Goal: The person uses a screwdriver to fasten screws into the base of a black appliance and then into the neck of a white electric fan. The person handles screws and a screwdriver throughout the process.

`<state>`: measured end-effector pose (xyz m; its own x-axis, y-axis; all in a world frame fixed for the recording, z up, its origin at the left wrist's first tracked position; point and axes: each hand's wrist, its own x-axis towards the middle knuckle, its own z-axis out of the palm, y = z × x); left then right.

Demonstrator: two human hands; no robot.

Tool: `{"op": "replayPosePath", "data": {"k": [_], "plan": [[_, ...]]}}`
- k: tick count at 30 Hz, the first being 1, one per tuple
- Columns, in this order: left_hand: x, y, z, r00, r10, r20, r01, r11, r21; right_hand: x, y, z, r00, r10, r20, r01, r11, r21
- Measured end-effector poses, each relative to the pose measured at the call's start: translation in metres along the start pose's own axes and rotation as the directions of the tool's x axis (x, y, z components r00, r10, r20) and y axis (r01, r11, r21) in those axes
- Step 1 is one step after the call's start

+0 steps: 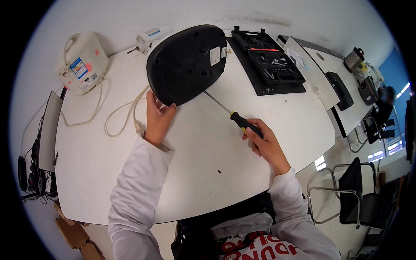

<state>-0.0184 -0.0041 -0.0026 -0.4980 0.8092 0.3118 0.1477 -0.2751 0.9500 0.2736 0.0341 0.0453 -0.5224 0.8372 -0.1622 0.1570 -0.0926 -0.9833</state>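
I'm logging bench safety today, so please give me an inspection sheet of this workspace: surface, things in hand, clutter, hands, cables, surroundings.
Surface: white table, slightly specked.
Things in hand: black housing, tilted up with its labelled face toward the person; screwdriver, tip at the housing's lower edge, seating unclear.
Clutter: open tool case at upper right, small metal bits by its near edge; dark fragment toward the front; cream appliance at left.
Hands: left hand grips the housing's lower edge; right hand holds the screwdriver's handle.
Cables: pale cord looping left of the left hand; another cord by the cream appliance.
Surroundings: white wall behind; black metal-framed chair at right.
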Motion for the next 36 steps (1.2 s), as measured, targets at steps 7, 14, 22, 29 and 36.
{"op": "replayPosePath", "data": {"k": [7, 14, 22, 29, 36], "plan": [[0.0, 0.0, 0.004, 0.999, 0.018, -0.034, -0.018, 1.0, -0.004, -0.011, -0.001, -0.002, 0.998, -0.049, 0.03, 0.052, 0.994, -0.092], [-0.001, 0.001, 0.003, 0.998, 0.031, -0.057, -0.031, 1.0, 0.006, -0.05, -0.006, -0.051, 0.983, -0.18, -0.044, 0.185, 0.954, 0.236], [0.001, -0.005, 0.002, 0.998, 0.011, -0.055, -0.011, 1.0, 0.002, -0.026, -0.012, -0.087, 0.861, -0.325, -0.391, 0.485, 0.756, 0.439], [-0.001, 0.001, 0.004, 0.999, 0.005, -0.048, -0.005, 1.0, -0.014, 0.051, 0.011, -0.14, 0.761, -0.353, -0.544, 0.079, 0.883, -0.462], [-0.003, 0.007, 0.006, 0.999, 0.024, -0.045, -0.025, 1.0, 0.0, 0.078, 0.03, -0.145, 0.677, -0.545, -0.495, 0.058, 0.71, -0.702]]}}
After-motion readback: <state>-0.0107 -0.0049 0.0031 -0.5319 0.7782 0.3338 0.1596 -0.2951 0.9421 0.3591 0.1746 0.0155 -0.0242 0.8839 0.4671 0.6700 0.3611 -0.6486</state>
